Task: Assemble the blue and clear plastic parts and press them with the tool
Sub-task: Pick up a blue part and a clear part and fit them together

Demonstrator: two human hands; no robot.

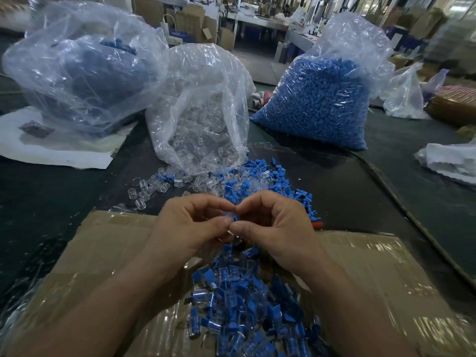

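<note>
Looking down, I see both forearms reaching in from the near edge, wrists angled inward so the hands meet in the middle. The left hand (192,224) and right hand (274,224) are arched, knuckles up, each with thumb and forefinger clamped on one small blue and clear part (234,218) held between the fingers. It sits above the far edge of the cardboard sheet (103,253), over a pile of assembled pieces (244,307). Loose blue parts (260,181) and clear parts (152,188) lie just beyond on the dark tabletop (360,191).
</note>
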